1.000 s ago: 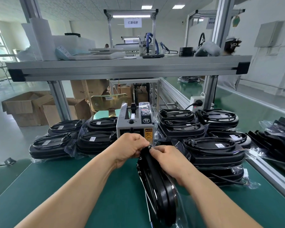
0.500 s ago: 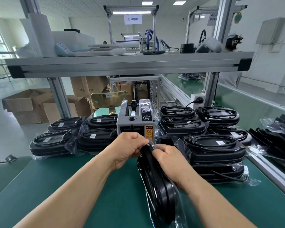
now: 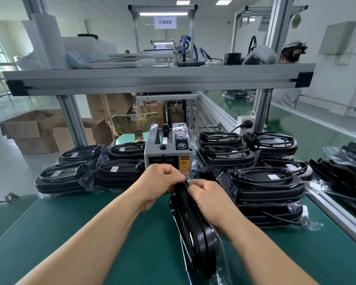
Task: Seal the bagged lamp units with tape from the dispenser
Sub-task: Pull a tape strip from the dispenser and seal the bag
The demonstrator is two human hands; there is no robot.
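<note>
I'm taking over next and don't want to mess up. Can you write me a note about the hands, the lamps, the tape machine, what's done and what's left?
Left hand: fingers pinch the bag's top edge on the held lamp unit, standing on edge on the green table.
Right hand: grips the same top edge; a clear strip, likely tape, shows between the hands.
Tape dispenser: just behind the hands, bagged units stacked left and right of it.
Done: tape seemingly fetched. Left: press it down, set the unit aside; which stacks are sealed I cannot tell.
</note>
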